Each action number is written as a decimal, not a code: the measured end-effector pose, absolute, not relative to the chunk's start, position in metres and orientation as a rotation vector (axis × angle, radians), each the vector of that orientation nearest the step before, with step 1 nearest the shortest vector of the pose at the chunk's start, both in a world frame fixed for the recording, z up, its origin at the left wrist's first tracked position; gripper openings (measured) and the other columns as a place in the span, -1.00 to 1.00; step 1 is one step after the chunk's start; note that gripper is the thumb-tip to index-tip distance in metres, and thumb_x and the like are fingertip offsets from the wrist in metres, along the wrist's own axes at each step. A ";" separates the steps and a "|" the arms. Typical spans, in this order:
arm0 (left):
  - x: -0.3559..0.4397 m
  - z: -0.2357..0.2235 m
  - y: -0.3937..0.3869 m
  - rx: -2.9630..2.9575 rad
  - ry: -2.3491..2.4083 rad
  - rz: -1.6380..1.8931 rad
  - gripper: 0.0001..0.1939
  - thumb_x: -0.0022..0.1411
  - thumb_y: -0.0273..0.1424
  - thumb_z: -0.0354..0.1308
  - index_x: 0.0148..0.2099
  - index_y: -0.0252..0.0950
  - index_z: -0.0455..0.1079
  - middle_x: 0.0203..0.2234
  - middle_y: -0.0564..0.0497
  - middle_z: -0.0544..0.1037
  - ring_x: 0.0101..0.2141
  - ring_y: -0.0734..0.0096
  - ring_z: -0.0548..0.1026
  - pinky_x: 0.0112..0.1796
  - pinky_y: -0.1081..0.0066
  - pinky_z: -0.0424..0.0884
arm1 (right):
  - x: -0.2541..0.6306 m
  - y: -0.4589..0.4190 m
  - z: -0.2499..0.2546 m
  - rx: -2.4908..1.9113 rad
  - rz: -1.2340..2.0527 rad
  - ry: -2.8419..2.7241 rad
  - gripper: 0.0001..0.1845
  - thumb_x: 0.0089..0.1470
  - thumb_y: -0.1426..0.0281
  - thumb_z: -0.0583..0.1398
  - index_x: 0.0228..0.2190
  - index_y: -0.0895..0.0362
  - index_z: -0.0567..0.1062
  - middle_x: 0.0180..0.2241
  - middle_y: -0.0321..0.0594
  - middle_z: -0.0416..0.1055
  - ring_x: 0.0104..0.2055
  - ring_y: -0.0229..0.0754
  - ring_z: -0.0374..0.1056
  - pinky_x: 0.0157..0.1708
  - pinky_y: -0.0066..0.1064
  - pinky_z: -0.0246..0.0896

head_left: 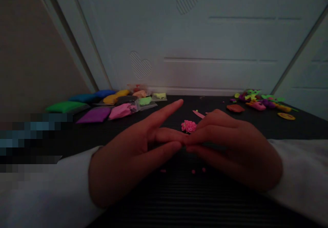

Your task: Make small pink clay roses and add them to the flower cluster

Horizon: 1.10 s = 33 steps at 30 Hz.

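Note:
My left hand (133,146) points its index finger up and forward, while its thumb and another finger come close together at their tips. There they meet the fingertips of my right hand (230,142), whose thumb and fingers are pinched. Whatever lies between the fingertips is hidden or too small to name. Just behind the hands sits a ruffled pink clay piece (189,126). Small pink clay bits (193,171) lie on the dark ribbed table in front. A pink pointed tool (198,114) lies beyond, partly covered by my right hand.
Bags of coloured clay, among them a purple one (94,114) and a green one (65,107), lie at the back left. Colourful clay shapes (256,105), a brown flat piece (235,108) and a yellow oval (286,116) are at the back right. A pale panelled surface (194,74) stands behind.

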<state>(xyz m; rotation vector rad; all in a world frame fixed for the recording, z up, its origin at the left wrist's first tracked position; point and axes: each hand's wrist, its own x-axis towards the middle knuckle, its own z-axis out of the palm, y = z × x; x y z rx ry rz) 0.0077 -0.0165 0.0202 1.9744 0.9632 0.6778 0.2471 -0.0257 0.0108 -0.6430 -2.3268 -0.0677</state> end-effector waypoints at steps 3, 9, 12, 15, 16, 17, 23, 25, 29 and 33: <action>0.006 0.018 -0.014 1.991 0.969 0.817 -0.19 0.33 -0.28 0.27 0.51 0.06 0.03 -0.12 0.17 0.73 -0.16 0.38 0.70 -0.20 0.59 0.59 | 0.258 -0.026 0.009 -0.678 -0.021 -2.362 -0.86 0.35 0.45 0.22 -0.22 0.12 0.62 -0.29 -0.33 0.57 -0.26 -0.28 0.43 -0.29 -0.36 0.19; 0.005 0.019 -0.010 2.045 1.017 0.944 -0.40 0.33 -0.28 0.27 0.37 -0.03 0.27 -0.23 0.19 0.72 -0.20 0.39 0.68 0.05 0.41 0.53 | 0.268 -0.027 0.005 -0.775 0.081 -2.431 -0.78 0.25 0.55 0.20 -0.25 0.13 0.67 -0.30 -0.34 0.58 -0.24 -0.31 0.46 -0.26 -0.39 0.24; 0.004 0.019 -0.008 2.086 1.013 0.940 -0.44 0.34 -0.28 0.27 0.34 -0.04 0.29 -0.25 0.25 0.72 -0.24 0.50 0.66 0.02 0.54 0.51 | 0.266 -0.029 0.007 -0.792 0.121 -2.443 -0.72 0.23 0.56 0.17 -0.24 0.14 0.69 -0.30 -0.33 0.59 -0.24 -0.32 0.46 -0.27 -0.41 0.26; 0.002 0.019 -0.007 2.123 1.007 0.925 -0.48 0.36 -0.31 0.26 0.32 -0.01 0.29 -0.24 0.30 0.71 -0.25 0.59 0.65 -0.06 0.67 0.49 | 0.266 -0.031 0.009 -0.808 0.162 -2.428 -0.67 0.24 0.56 0.12 -0.19 0.14 0.69 -0.29 -0.31 0.59 -0.28 -0.33 0.45 -0.34 -0.46 0.28; 0.002 0.019 -0.007 2.122 1.002 0.928 -0.48 0.36 -0.32 0.26 0.32 -0.01 0.30 -0.24 0.30 0.71 -0.25 0.61 0.65 -0.07 0.69 0.49 | 0.266 -0.032 0.010 -0.813 0.177 -2.415 -0.66 0.24 0.56 0.11 -0.19 0.13 0.69 -0.29 -0.32 0.58 -0.29 -0.35 0.44 -0.37 -0.48 0.29; 0.002 0.018 -0.008 2.116 0.999 0.933 -0.48 0.36 -0.34 0.26 0.31 0.00 0.30 -0.24 0.31 0.71 -0.25 0.62 0.64 -0.08 0.70 0.50 | 0.267 -0.032 0.010 -0.817 0.189 -2.398 -0.65 0.25 0.56 0.10 -0.18 0.12 0.68 -0.29 -0.33 0.58 -0.30 -0.36 0.44 -0.38 -0.51 0.29; 0.001 0.016 -0.007 2.090 0.993 0.929 -0.53 0.36 -0.29 0.27 0.27 0.07 0.34 -0.25 0.35 0.70 -0.33 0.65 0.63 -0.08 0.67 0.52 | 0.274 -0.038 0.005 -0.846 0.140 -2.321 -0.65 0.24 0.56 0.11 -0.19 0.03 0.66 -0.24 -0.43 0.57 -0.25 -0.43 0.44 -0.35 -0.60 0.30; 0.001 0.017 -0.006 2.109 0.982 0.924 -0.53 0.37 -0.31 0.27 0.27 0.10 0.33 -0.22 0.35 0.70 -0.27 0.65 0.64 -0.15 0.72 0.52 | 0.275 -0.040 0.004 -0.812 0.108 -2.339 -0.63 0.20 0.57 0.11 -0.16 0.01 0.65 -0.23 -0.42 0.56 -0.22 -0.42 0.45 -0.34 -0.56 0.30; 0.000 0.019 -0.005 2.168 1.002 0.880 -0.58 0.37 -0.30 0.26 0.23 0.07 0.37 -0.27 0.34 0.69 -0.30 0.66 0.64 -0.28 0.79 0.48 | 0.273 -0.044 0.005 -0.785 0.081 -2.394 -0.64 0.17 0.56 0.10 -0.19 0.03 0.65 -0.24 -0.38 0.55 -0.22 -0.36 0.45 -0.33 -0.42 0.29; 0.000 0.020 -0.005 2.162 1.008 0.874 -0.60 0.37 -0.33 0.25 0.21 0.05 0.39 -0.28 0.32 0.69 -0.32 0.66 0.64 -0.31 0.79 0.48 | 0.272 -0.045 0.008 -0.826 0.104 -2.390 -0.66 0.19 0.54 0.09 -0.24 0.07 0.66 -0.29 -0.35 0.54 -0.29 -0.33 0.44 -0.36 -0.37 0.27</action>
